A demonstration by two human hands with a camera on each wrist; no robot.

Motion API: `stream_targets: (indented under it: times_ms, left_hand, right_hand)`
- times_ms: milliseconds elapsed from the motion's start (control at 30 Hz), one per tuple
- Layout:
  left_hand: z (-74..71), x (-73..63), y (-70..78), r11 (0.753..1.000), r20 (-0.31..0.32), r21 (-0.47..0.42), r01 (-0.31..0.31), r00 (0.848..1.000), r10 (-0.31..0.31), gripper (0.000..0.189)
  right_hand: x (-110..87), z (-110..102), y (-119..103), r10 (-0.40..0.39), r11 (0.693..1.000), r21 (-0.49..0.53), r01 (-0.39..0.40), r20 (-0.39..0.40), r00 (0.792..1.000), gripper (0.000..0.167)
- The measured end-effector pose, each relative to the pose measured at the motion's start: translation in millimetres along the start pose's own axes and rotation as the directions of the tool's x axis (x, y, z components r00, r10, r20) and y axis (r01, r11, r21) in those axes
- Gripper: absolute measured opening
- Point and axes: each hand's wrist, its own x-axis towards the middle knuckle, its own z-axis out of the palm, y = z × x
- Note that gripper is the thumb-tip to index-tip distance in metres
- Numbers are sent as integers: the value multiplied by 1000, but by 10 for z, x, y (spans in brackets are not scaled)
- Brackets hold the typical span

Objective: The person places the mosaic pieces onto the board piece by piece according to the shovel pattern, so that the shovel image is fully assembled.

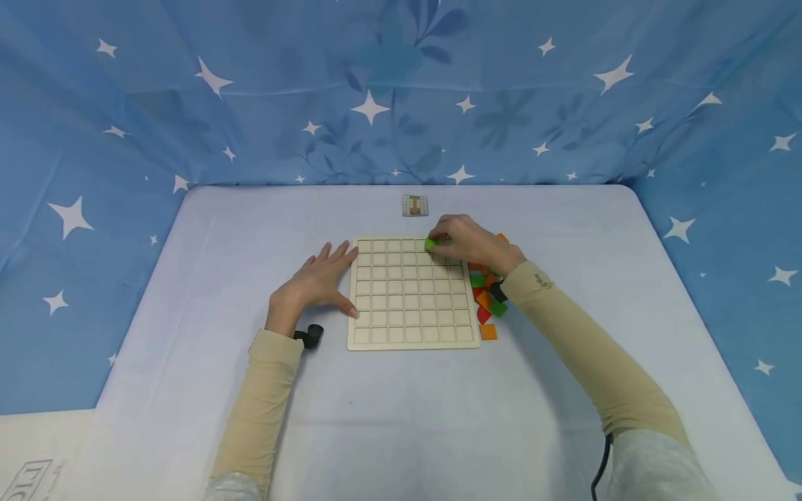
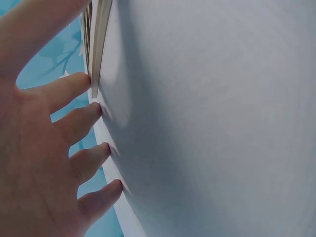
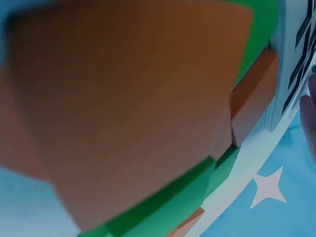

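A pale wooden grid board (image 1: pixel 410 316) with raised square cells lies flat on the white-covered table. My right hand (image 1: pixel 466 240) reaches over its far right part and pinches a small green tile (image 1: pixel 429 245) at the far row of cells. Spread wide, my left hand (image 1: pixel 321 278) rests along the board's left side, thumb and index fingertip at the edge. The left wrist view shows its fingertips touching the cloth beside the board's edge (image 2: pixel 101 44). In the right wrist view, a close orange piece (image 3: pixel 133 108) hides most of the scene, and the green tile is not visible.
Loose orange, green and red pieces are heaped along the board's right side, partly under my right forearm; an orange square (image 1: pixel 488 332) lies nearest me. A small patterned card (image 1: pixel 415 205) sits beyond the board. Blue star-printed cloth (image 1: pixel 370 139) encloses the table's back and sides.
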Motion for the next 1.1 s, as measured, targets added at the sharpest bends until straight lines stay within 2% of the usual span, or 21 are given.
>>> stream_targets:
  times_ms: [433, 1100]
  left_hand:
    - [15, 11, 6, 1000, -2, 14, 1, 1000, -1, 130]
    - [0, 18, 31, 1000, 0, 17, 7, 1000, -7, 131]
  right_hand:
    - [81, 11, -45, -53, 997, -60, 55, 36, 998, 23]
    - [147, 25, -74, -69, 997, -39, 71, 56, 996, 25]
